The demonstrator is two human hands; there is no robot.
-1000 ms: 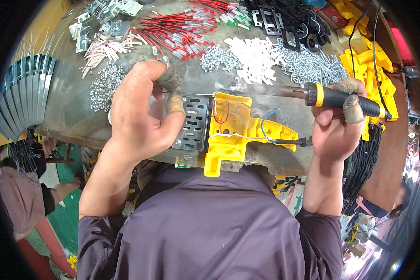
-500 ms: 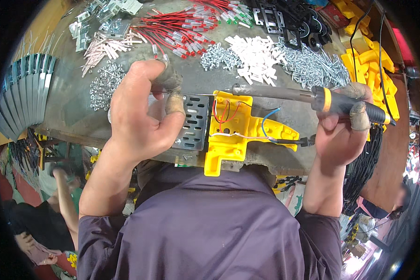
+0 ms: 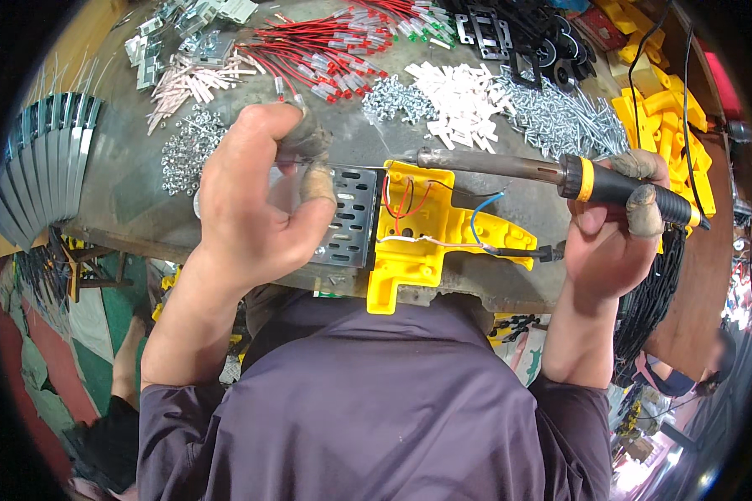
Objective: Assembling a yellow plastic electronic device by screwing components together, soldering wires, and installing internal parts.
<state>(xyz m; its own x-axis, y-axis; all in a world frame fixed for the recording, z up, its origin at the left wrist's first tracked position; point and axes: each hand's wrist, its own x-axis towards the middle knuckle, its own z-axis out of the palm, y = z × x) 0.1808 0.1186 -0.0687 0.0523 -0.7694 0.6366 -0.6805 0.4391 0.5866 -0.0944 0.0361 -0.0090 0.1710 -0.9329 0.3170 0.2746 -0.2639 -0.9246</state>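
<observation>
My right hand grips a soldering iron by its black handle with a yellow ring. The metal barrel points left, its tip at the upper left corner of a yellow plastic housing half. A thin wisp of smoke rises near the tip. Red, black, white and blue wires run through the housing. My left hand is closed in a pinch just left of the tip; what its fingers hold is too small to make out. Below those fingers, a slotted metal plate adjoins the housing. Both hands wear finger covers.
Behind lie red wires with clear-sleeved ends, white sleeves, screws and nuts. Metal strips fan out at left. Yellow parts and a hanging black cable are at right. Another person is at lower left.
Smoke now shows near the iron's tip. Both hands and the housing have barely shifted. The person at lower left has moved lower and partly out of view.
</observation>
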